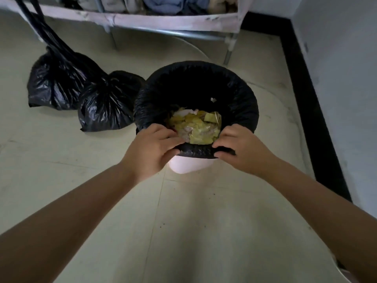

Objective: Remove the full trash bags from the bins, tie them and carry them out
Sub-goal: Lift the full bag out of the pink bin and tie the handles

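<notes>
A white bin (187, 165) stands on the floor, lined with a black trash bag (195, 78) folded over its rim. Yellow and white waste (195, 125) lies inside. My left hand (152, 149) pinches the near edge of the bag's rim on the left. My right hand (242, 149) pinches the same near edge on the right. Two tied black trash bags sit on the floor to the left, one farther back (55, 82) and one beside the bin (108, 103).
A metal-framed rack (142, 21) with clothes on it stands behind the bin. A white wall with a black skirting strip (310, 99) runs along the right. Pale floor tiles lie in front.
</notes>
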Tool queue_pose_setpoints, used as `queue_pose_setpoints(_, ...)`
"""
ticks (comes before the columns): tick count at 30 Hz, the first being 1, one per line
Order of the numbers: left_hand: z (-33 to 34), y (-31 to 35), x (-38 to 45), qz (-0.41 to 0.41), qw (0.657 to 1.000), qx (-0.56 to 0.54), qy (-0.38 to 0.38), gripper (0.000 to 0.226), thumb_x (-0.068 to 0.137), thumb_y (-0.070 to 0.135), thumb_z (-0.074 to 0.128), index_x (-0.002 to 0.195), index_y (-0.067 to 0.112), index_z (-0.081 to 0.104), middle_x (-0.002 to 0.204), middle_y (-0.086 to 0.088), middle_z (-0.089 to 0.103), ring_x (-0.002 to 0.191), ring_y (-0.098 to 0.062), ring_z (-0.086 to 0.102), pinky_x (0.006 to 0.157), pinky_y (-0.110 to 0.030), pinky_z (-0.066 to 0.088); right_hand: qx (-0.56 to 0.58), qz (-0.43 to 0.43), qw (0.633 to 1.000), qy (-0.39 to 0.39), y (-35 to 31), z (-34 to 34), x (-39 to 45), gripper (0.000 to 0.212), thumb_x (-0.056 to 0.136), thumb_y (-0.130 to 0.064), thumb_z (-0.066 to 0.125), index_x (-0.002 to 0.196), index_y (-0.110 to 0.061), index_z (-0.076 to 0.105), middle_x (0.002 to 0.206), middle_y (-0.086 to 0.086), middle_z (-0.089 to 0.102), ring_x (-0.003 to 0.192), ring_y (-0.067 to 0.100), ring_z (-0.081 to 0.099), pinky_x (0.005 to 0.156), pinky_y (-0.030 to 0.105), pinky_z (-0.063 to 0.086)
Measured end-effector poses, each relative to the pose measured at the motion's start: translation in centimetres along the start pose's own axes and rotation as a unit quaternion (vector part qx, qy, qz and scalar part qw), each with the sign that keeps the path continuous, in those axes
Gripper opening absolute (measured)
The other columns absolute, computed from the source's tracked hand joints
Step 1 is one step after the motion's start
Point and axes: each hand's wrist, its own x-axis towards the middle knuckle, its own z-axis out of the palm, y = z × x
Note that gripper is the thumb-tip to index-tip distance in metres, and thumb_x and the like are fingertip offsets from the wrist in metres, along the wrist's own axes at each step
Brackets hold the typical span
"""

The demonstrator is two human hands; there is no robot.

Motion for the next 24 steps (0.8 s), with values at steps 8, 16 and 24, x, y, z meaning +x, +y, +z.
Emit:
queue_pose_setpoints(8, -0.1, 0.2, 1.3, -0.065, 0.989, -0.127, 0.040, 0.009, 0.077, 0.004, 0.067, 0.081, 0.003, 0.075, 0.082, -0.010, 0.075, 0.079, -0.016, 0.063, 0.071, -0.012, 0.033, 0.120, 0.057, 0.990, 0.044, 0.5, 0.8, 0.8, 0.016, 0.075, -0.009, 0.070, 0.085, 0.003, 0.073, 0.080, 0.004, 0.055, 0.077, 0.015, 0.052, 0.068, 0.001, 0.034)
queue_pose_setpoints(16, 0.3, 0.7, 2.5, -0.150, 0.983, -0.009, 0.108, 0.022, 0.092, 0.017, 0.046, 0.098, 0.005, 0.064, 0.096, -0.012, 0.066, 0.093, -0.028, 0.056, 0.075, -0.026, 0.035, 0.069, 0.114, 0.986, 0.098, 0.8, 1.2, 3.4, 0.021, 0.090, -0.014, 0.050, 0.087, 0.004, 0.059, 0.087, 0.022, 0.064, 0.075, 0.025, 0.052, 0.057, 0.023, 0.023)
queue_pose_setpoints(24, 0.4, 1.4, 2.1, -0.133, 0.990, 0.043, -0.033, 0.036, 0.084, 0.048, 0.054, 0.106, 0.022, 0.065, 0.105, 0.003, 0.059, 0.103, -0.020, 0.046, 0.075, -0.025, 0.025, 0.026, 0.138, 0.986, 0.085, 1.3, 0.6, 4.5, 0.024, 0.091, -0.024, 0.049, 0.102, -0.005, 0.060, 0.095, 0.012, 0.065, 0.090, 0.028, 0.058, 0.078, 0.033, 0.042)
